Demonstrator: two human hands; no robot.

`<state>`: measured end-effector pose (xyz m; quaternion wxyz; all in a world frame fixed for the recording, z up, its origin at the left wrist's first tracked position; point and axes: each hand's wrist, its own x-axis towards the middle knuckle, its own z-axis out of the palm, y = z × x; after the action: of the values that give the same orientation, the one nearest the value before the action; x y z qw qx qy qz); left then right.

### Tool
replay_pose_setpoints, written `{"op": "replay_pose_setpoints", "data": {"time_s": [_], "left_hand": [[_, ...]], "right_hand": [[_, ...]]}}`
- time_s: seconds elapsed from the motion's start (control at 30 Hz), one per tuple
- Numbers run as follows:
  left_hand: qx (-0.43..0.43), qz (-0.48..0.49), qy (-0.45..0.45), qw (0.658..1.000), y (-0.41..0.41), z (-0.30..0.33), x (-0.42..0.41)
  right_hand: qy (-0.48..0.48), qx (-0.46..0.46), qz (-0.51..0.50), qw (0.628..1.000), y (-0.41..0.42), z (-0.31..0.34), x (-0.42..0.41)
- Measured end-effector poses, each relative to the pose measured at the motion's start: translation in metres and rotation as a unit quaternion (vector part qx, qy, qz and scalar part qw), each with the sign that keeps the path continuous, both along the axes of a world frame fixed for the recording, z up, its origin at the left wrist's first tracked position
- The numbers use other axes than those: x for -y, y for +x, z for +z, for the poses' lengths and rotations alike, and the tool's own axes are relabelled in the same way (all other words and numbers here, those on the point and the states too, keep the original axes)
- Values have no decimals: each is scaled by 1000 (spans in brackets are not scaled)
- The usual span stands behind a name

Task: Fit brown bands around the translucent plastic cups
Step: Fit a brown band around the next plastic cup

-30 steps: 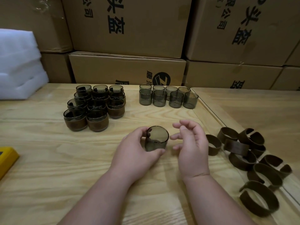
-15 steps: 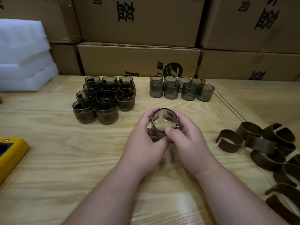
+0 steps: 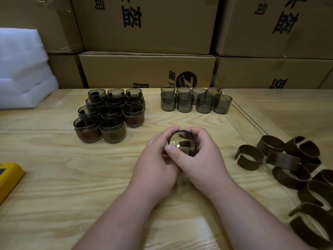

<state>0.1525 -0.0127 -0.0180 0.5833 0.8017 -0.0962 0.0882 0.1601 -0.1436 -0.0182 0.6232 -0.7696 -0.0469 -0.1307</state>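
Both hands hold one translucent plastic cup (image 3: 182, 143) above the middle of the wooden table, its mouth tilted toward me. My left hand (image 3: 155, 159) wraps its left side, my right hand (image 3: 201, 156) wraps its right side with the thumb on the near rim. Whether a band sits on this cup is hidden by the fingers. Several loose brown bands (image 3: 281, 159) lie in a pile at the right. Several bare cups (image 3: 195, 101) stand in rows at the back centre. Several banded cups (image 3: 108, 114) are stacked at the back left.
Cardboard boxes (image 3: 147, 69) form a wall behind the table. White foam sheets (image 3: 21, 69) are piled at the far left. A yellow device (image 3: 9, 177) lies at the left edge. A glass sheet (image 3: 270, 114) covers the table's right part.
One second ago only my left hand held the cup on the table while the right was open beside it. Now both hands grip the cup, lifted and tilted toward me.
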Motion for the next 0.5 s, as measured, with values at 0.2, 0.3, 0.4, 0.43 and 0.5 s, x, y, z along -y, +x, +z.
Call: {"op": "replay_pose_setpoints", "data": {"time_s": [0.2,0.3,0.4,0.43,0.5], "left_hand": [[45,2,52,998,-3,2,4],[52,7,65,997,-3,2,4],[38,8,57,998,-1,-1,3],[32,8,53,998,-1,-1,3],[21,8,40,999,0,-3,2]], "right_hand": [[20,3,-68,997,4,-1,2],[33,16,-83,996,5,0,2],[42,21,-84,995,5,1,1],[46,22,-82,995,5,1,2],[48,22,-77,996,5,1,3]]}}
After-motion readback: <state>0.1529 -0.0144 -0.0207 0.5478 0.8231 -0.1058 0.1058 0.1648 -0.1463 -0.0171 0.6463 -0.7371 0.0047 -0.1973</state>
